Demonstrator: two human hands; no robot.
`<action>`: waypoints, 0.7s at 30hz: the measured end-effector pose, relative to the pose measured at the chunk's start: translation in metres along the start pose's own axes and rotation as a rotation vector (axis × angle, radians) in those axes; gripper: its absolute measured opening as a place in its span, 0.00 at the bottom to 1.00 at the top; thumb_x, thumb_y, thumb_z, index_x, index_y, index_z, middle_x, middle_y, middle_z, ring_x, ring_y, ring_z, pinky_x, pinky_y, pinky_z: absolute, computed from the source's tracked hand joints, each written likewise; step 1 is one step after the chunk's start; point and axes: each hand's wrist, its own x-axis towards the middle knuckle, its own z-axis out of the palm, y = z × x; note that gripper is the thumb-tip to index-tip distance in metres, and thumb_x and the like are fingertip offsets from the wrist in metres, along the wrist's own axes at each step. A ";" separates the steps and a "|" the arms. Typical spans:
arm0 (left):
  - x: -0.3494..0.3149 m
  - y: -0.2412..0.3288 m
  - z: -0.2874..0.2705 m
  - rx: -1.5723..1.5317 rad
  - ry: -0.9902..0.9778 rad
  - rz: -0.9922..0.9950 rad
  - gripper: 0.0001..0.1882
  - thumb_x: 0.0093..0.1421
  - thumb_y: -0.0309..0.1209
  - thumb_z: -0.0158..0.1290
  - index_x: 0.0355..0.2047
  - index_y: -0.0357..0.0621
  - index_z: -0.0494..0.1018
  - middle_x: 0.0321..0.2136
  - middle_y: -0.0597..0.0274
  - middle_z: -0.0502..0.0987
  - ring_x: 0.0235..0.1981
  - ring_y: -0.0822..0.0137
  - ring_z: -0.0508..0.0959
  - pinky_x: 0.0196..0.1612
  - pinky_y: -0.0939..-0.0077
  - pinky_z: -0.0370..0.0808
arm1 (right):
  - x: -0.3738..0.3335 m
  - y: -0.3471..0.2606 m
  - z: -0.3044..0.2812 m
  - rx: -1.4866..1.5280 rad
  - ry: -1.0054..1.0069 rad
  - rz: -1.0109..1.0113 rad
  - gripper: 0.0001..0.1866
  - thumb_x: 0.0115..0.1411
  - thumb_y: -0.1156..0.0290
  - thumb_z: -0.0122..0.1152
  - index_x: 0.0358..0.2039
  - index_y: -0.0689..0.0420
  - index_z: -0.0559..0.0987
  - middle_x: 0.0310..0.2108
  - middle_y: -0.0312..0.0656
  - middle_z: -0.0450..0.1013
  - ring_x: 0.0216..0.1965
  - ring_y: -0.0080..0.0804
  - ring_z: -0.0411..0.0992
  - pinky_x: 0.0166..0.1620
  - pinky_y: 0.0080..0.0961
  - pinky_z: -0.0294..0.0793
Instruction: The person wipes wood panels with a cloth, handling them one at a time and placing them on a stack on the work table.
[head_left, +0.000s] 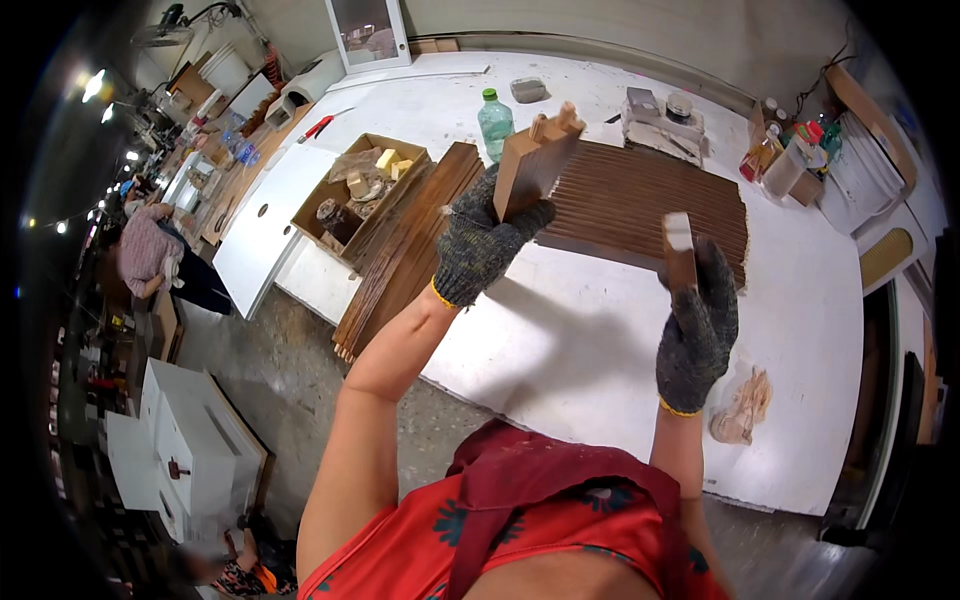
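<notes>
My left hand, in a dark grey knit glove with a yellow cuff, grips a brown wooden bar and holds it raised over the white table. The bar's far end has a stepped, lighter tip. In my gloved right hand is a small brown block with a pale end face, held upright; its exact kind is unclear. The two pieces are apart. Beyond and between my hands lies a row of brown wooden slats, side by side. Left of my left hand rests a pile of long brown wooden strips.
A cardboard box with yellow blocks and a jar stands at the left. Behind are a green bottle and a grey block. A crumpled rag lies near right; bottles stand far right. A person works off left.
</notes>
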 end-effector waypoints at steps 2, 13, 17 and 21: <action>0.001 -0.013 -0.001 -0.132 -0.031 0.002 0.22 0.54 0.31 0.62 0.48 0.39 0.69 0.38 0.59 0.76 0.38 0.70 0.74 0.40 0.75 0.73 | 0.005 -0.007 0.024 -0.173 -0.001 -0.127 0.30 0.53 0.74 0.65 0.56 0.62 0.67 0.53 0.42 0.66 0.54 0.34 0.64 0.57 0.29 0.64; -0.012 -0.021 0.023 0.030 0.060 0.371 0.26 0.57 0.19 0.51 0.57 0.39 0.62 0.48 0.52 0.69 0.49 0.61 0.70 0.52 0.69 0.67 | 0.010 -0.016 0.082 -0.462 -0.081 -0.504 0.32 0.43 0.72 0.73 0.51 0.59 0.72 0.52 0.48 0.67 0.55 0.44 0.63 0.55 0.38 0.65; -0.018 -0.013 0.024 0.053 0.051 0.336 0.27 0.56 0.19 0.51 0.57 0.39 0.62 0.48 0.52 0.69 0.49 0.61 0.70 0.52 0.70 0.67 | 0.012 -0.019 0.078 -0.542 -0.090 -0.553 0.32 0.43 0.72 0.72 0.51 0.59 0.72 0.51 0.48 0.68 0.54 0.45 0.64 0.55 0.38 0.65; -0.023 -0.007 0.024 0.033 0.028 0.200 0.26 0.57 0.19 0.52 0.57 0.40 0.63 0.46 0.56 0.71 0.46 0.66 0.71 0.49 0.73 0.69 | 0.028 -0.013 0.075 -0.565 -0.055 -0.572 0.30 0.44 0.72 0.71 0.50 0.58 0.73 0.51 0.47 0.69 0.52 0.43 0.66 0.55 0.37 0.65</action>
